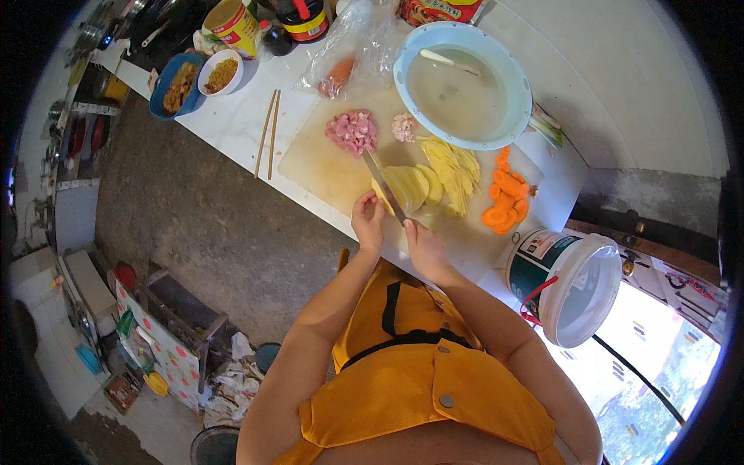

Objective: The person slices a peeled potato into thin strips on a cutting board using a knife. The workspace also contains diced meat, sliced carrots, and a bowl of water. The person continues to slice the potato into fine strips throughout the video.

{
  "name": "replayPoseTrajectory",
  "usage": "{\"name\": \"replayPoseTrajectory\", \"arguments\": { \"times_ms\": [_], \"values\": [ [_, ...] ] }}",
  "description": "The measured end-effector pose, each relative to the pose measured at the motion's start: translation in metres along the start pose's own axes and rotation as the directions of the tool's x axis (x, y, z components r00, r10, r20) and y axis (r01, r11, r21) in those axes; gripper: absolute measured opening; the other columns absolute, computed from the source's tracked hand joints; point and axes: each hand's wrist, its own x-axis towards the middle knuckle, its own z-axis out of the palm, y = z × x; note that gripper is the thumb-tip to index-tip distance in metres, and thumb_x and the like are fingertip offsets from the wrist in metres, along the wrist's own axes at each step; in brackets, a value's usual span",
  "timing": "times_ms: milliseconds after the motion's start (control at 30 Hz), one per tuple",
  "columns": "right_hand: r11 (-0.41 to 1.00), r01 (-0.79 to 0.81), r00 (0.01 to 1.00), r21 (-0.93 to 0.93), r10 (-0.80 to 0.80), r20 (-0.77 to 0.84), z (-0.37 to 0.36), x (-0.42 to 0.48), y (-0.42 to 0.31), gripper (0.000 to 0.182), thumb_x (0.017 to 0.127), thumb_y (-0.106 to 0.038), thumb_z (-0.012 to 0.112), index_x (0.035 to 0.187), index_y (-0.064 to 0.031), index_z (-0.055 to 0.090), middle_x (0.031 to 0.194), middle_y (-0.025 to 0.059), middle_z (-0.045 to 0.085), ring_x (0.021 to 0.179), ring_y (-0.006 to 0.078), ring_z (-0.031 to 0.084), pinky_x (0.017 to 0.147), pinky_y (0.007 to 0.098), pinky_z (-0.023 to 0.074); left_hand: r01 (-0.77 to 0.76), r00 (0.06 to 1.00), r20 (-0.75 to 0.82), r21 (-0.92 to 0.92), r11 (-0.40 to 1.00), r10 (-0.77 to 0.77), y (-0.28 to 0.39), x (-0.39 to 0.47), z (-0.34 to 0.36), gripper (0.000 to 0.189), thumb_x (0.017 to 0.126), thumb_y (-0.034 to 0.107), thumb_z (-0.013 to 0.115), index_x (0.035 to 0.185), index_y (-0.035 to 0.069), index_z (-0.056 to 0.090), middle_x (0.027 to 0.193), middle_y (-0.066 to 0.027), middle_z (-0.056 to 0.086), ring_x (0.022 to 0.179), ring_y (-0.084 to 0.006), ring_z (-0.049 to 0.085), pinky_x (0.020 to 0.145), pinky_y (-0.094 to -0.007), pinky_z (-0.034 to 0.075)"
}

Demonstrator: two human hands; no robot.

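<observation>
In my right hand [425, 247] is the handle end of a kitchen knife [382, 183]. Its blade points away from me and lies across the left end of a fanned row of sliced potato [410, 185]. The fingers of my left hand [367, 225] grip the near left end of that row, close to the blade. Under it all is a pale cutting board [317, 168]. Cut raw meat [353, 132] lies beyond the knife tip, beside a small heap of chopped pale pieces [403, 127]. Potato strips [453, 171] and carrot slices [504, 203] are to the right.
A light blue basin [401, 75] of cloudy water overlaps the board's far side. Chopsticks [269, 133] lie left of the board. Further left are a white bowl [234, 85] and a blue container [158, 107] of food. A plastic bucket [530, 261] stands at the right.
</observation>
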Motion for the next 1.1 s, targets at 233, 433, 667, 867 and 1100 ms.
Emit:
{"name": "replayPoseTrajectory", "arguments": {
  "times_ms": [233, 433, 667, 867, 1100],
  "values": [
    [0.997, 0.063, 0.998, -0.039, -0.064, -0.008, 0.005, 0.005, 0.007, 0.041, 0.099, -0.033, 0.035, 0.104, -0.0008, 0.060, 0.089, 0.0282, 0.061, 0.084, 0.0471, 0.057, 0.075, 0.0513, 0.0455, -0.018, 1.000, -0.025, -0.017, 1.000, 0.017, -0.005, 0.002, 0.001, 0.023, 0.092, 0.008, 0.059, 0.112, -0.001, 0.055, 0.096, -0.0017, 0.056, 0.086, -0.0097, 0.056, 0.075, -0.0217, 0.048],
    [0.994, 0.106, 0.994, -0.008, -0.106, -0.035, 0.011, 0.012, 0.009, 0.043, 0.099, -0.035, 0.033, 0.104, -0.0017, 0.061, 0.088, 0.0277, 0.061, 0.084, 0.0467, 0.058, 0.075, 0.0517, 0.0455, -0.019, 0.999, -0.039, -0.026, 0.999, 0.018, -0.009, 0.004, 0.001, 0.024, 0.090, 0.007, 0.061, 0.112, -0.001, 0.056, 0.097, -0.0026, 0.058, 0.088, -0.0105, 0.056, 0.076, -0.0229, 0.047],
    [0.996, 0.050, 0.999, -0.079, -0.049, 0.011, 0.021, 0.026, 0.014, 0.046, 0.099, -0.037, 0.031, 0.107, -0.0039, 0.061, 0.090, 0.0265, 0.063, 0.085, 0.0454, 0.059, 0.077, 0.0516, 0.0464, -0.012, 1.000, -0.008, -0.016, 1.000, 0.012, -0.001, 0.002, -0.002, 0.024, 0.092, 0.008, 0.059, 0.113, -0.001, 0.055, 0.100, -0.0025, 0.057, 0.091, -0.0110, 0.056, 0.076, -0.0235, 0.048],
    [0.983, 0.015, 1.000, -0.184, -0.013, 0.012, 0.041, 0.036, 0.019, 0.047, 0.099, -0.039, 0.031, 0.108, -0.0027, 0.060, 0.090, 0.0264, 0.063, 0.085, 0.0443, 0.060, 0.078, 0.0522, 0.0458, 0.019, 1.000, -0.019, 0.014, 1.000, -0.018, 0.010, -0.004, -0.002, 0.027, 0.091, 0.010, 0.061, 0.114, -0.001, 0.054, 0.104, -0.0052, 0.058, 0.095, -0.0133, 0.056, 0.082, -0.0263, 0.048],
    [0.988, 0.154, 0.976, 0.018, -0.150, -0.159, 0.051, 0.035, 0.039, 0.045, 0.099, -0.037, 0.033, 0.108, -0.0024, 0.060, 0.088, 0.0247, 0.064, 0.082, 0.0421, 0.061, 0.074, 0.0488, 0.0460, -0.052, 0.999, -0.008, 0.053, 0.997, 0.052, 0.013, -0.005, 0.007, 0.026, 0.088, 0.005, 0.061, 0.113, -0.001, 0.055, 0.104, -0.0068, 0.059, 0.098, -0.0159, 0.057, 0.086, -0.0276, 0.047]
  ]
}}
